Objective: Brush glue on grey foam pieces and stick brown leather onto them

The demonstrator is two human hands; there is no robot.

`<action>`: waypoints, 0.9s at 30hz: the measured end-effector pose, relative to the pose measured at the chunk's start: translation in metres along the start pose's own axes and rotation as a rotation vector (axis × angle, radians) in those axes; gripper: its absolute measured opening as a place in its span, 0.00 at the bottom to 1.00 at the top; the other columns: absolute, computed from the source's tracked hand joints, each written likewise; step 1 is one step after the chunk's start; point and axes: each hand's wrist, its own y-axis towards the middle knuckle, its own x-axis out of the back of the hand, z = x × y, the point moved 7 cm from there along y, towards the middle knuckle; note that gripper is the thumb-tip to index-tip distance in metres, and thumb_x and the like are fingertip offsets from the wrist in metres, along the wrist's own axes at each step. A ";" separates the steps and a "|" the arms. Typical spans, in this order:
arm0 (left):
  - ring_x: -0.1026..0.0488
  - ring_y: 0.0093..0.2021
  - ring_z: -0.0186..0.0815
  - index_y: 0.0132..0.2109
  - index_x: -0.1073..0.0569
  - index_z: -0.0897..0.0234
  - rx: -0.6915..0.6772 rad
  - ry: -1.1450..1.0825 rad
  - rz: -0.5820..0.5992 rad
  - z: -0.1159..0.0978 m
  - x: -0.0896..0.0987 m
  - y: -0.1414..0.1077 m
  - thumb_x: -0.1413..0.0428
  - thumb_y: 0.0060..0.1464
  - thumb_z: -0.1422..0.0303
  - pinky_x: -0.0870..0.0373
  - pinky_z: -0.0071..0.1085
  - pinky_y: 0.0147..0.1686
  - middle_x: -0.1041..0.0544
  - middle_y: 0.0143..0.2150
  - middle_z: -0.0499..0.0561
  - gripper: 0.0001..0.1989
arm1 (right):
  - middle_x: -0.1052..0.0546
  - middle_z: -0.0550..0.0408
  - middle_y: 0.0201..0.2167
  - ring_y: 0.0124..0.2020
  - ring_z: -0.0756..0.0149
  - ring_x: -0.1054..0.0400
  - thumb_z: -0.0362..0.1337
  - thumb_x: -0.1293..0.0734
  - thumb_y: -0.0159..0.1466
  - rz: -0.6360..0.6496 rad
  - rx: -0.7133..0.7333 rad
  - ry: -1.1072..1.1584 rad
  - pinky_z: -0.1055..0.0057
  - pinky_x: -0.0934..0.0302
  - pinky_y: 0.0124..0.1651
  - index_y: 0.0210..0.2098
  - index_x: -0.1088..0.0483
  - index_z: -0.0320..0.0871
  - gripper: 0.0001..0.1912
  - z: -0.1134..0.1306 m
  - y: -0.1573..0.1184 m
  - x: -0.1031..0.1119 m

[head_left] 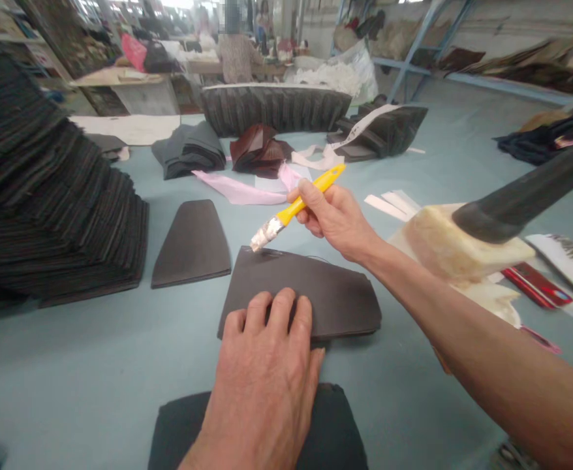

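Observation:
A yellow-handled brush [294, 207] with whitish, coated bristles is pinched in my right hand [333, 215], its tip just over the far left corner of a dark fabric stack [340, 297]. My left hand [267, 365] lies on the near side of that stack, fingers resting on its top and the thumb by the front edge. Left of it sits a smaller stack of dark cut pieces [192, 245]. Another dark stack [338, 424] lies below my left hand, partly hidden by it.
A tall pile of dark pieces [46, 189] stands at the left. Bundles [188, 149] and pink strips [237, 189] lie beyond. At the right are a pale block [463, 241] under a black bar [531, 196] and a red object [536, 286]. A person [235, 52] is far behind.

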 end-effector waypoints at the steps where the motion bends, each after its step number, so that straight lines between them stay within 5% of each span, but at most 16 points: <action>1: 0.24 0.56 0.50 0.62 0.23 0.59 0.006 -0.004 0.001 0.000 0.001 0.000 0.47 0.69 0.64 0.22 0.49 0.46 0.19 0.61 0.55 0.19 | 0.34 0.63 0.21 0.20 0.78 0.47 0.75 0.30 0.61 0.021 -0.003 0.002 0.73 0.56 0.21 0.36 0.27 0.41 0.39 -0.002 0.004 -0.003; 27: 0.23 0.53 0.50 0.61 0.21 0.60 0.008 0.008 -0.046 -0.002 0.003 0.003 0.45 0.66 0.67 0.21 0.47 0.42 0.17 0.59 0.54 0.19 | 0.34 0.60 0.29 0.30 0.75 0.40 0.71 0.37 0.71 0.322 0.159 -0.087 0.77 0.48 0.27 0.39 0.29 0.40 0.36 -0.007 0.041 -0.036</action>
